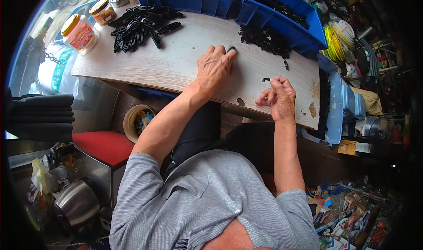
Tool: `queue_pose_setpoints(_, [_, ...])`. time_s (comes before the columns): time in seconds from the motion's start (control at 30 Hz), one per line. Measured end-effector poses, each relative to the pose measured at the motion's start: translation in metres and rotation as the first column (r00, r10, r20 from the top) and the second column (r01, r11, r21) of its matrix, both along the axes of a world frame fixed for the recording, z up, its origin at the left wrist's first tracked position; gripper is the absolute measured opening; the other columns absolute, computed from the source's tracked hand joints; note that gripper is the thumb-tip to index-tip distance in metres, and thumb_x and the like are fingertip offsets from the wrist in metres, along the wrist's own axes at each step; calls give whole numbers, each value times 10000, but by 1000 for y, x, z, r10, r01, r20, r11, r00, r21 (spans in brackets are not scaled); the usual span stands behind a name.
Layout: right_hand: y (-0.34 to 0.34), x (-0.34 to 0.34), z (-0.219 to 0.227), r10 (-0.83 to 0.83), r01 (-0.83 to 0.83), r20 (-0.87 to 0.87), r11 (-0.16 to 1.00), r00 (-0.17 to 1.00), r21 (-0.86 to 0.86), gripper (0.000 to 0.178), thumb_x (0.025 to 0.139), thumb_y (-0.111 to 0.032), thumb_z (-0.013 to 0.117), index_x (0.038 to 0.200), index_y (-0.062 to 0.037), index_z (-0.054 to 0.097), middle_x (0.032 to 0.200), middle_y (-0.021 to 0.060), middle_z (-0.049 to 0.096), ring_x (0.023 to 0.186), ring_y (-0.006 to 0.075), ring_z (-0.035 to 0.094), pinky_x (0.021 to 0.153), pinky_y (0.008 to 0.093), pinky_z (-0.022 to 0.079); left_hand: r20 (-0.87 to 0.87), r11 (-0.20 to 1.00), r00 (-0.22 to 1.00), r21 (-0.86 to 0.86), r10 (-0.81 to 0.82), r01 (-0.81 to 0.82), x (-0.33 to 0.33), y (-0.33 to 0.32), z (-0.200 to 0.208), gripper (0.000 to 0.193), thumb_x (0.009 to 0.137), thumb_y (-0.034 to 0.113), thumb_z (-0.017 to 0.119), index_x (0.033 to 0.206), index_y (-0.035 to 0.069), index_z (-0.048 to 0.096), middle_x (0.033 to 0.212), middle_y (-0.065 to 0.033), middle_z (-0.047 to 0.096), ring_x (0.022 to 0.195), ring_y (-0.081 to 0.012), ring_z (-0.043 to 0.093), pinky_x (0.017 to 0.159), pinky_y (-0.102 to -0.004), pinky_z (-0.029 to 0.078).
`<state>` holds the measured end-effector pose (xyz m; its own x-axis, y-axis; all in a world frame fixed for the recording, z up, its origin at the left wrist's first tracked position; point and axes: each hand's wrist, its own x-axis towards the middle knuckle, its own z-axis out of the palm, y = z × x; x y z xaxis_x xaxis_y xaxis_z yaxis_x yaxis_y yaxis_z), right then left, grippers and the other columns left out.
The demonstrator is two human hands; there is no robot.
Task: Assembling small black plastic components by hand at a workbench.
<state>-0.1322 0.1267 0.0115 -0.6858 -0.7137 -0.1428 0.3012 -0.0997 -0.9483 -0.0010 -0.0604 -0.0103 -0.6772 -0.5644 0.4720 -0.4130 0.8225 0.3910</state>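
My left hand (214,68) is over the middle of the tabletop, its fingers curled down and closed on a dark piece (231,50). Only a bit of that piece shows at the fingertips, so its shape is mostly hidden. Nearer the table's front right, my right hand (283,97) is raised and pinches a small black toothed piece (265,79) between thumb and finger. A heap of long black slotted plastic parts (136,25) lies at the far left. Small black pieces (264,39) form a pile at the far right, with one loose piece (286,65) beside it.
Two blue bins (189,1) (282,25) stand along the table's back edge. Jars (80,33) (102,11) are at the left end of the table (176,60). A bucket (132,122) is below the front edge. Cable coils (334,44) and clutter crowd the right side.
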Motion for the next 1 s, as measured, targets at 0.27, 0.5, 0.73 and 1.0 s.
queue_pose_setpoints(0.27, [-4,4,1,-33,34,24,999,999,-26,137,902,-201,687,966,-107,611,519,29,527,549,192,639,503,434,603,-129,989,991,-142,17,-36,12,-2,-12,299,816,123,691,1104,96,618,968,-98,658,931,-349,617,754,-403,502])
queue_pose_setpoints(0.5, [-4,1,-9,21,-20,2,975,1000,-223,127,904,-181,697,985,-102,641,629,18,590,562,158,613,584,381,596,-583,448,807,700,-91,556,-1,58,-1,249,895,97,689,1124,13,637,886,-62,685,718,-118,643,627,-274,519])
queue_pose_setpoints(0.73, [-3,3,-3,33,-16,79,979,996,-206,113,888,-89,726,986,-101,670,857,-14,660,701,91,622,656,223,545,-656,201,751,728,-73,655,-11,67,4,234,922,114,678,1109,-21,640,875,-33,689,774,-72,637,713,-209,515])
queue_pose_setpoints(1.0, [-3,1,-2,109,-89,119,983,987,-161,119,900,-87,711,1001,-84,650,900,19,674,753,133,662,717,279,581,-577,58,816,814,-16,577,-5,61,18,266,903,142,684,1081,-52,648,860,-44,688,758,-79,639,675,-219,510])
